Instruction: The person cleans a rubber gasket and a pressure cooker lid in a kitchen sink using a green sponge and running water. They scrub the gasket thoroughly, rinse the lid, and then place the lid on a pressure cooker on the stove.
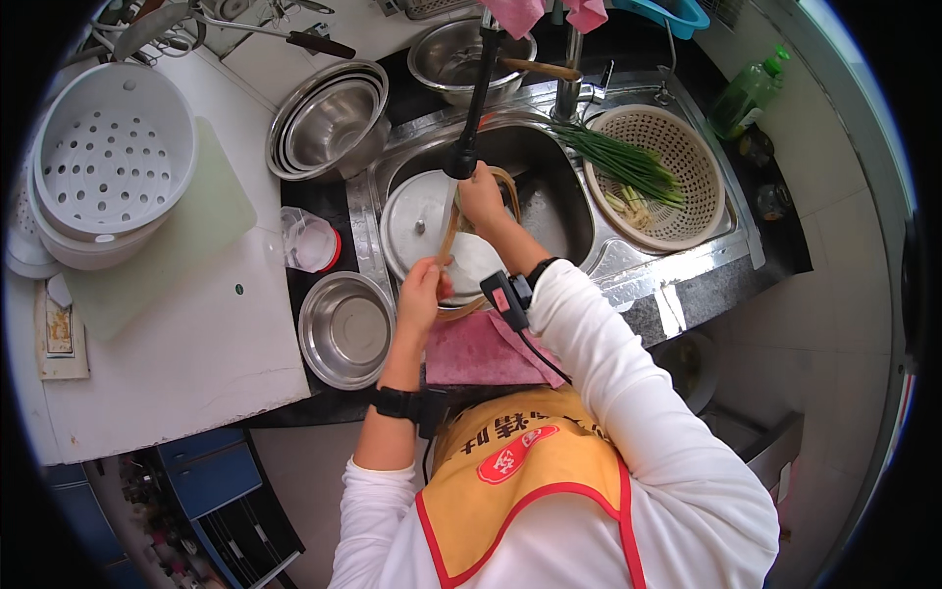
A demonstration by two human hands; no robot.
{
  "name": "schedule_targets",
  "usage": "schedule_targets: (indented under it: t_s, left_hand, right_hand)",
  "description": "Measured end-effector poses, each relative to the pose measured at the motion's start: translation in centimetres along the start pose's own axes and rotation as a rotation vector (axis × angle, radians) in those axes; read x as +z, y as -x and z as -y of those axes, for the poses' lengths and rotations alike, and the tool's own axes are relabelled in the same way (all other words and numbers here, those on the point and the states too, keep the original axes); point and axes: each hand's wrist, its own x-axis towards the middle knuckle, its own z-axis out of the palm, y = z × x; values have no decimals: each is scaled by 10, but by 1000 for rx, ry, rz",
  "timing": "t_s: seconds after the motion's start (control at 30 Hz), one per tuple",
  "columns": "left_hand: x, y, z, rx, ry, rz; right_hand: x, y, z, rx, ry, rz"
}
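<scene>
In the sink's left part, my left hand (423, 291) grips a tan, flat band (448, 239), which looks like wood or bamboo. My right hand (482, 199) is closed at the band's upper part, its fingertips partly hidden. A curved tan piece (511, 188) shows behind the right hand, and another curve lies below the left. Under both hands is a pale metal lid (403, 213) with a small knob. The black tap extension (471, 125) ends just above, with water running down beside the band. A pink cloth (467, 353) lies on the sink's front edge.
Nested steel bowls (331, 121) and another steel bowl (434, 62) stand behind. A steel basin (346, 331) and plastic jar (305, 239) are left. Right of the sink's basin, a beige colander (706, 191) holds green onions (625, 162); a green bottle (743, 96) stands beyond. White perforated pots (110, 169) are far left.
</scene>
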Motion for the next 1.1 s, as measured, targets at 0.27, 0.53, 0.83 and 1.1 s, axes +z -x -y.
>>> schedule_targets:
  t_s: [0.27, 0.53, 0.83, 1.1]
  left_hand:
    - [-10, -23, -41, 133, -364, 249]
    - [18, -20, -54, 158, -333, 304]
    - [3, -17, -51, -179, 47, 473]
    - [5, -23, -42, -126, -64, 386]
  right_hand:
    - [-7, 39, -2, -183, 379, 254]
    - [-35, 58, 4, 76, -200, 536]
    - [-92, 58, 11, 203, -403, 370]
    - [-84, 63, 21, 191, -519, 447]
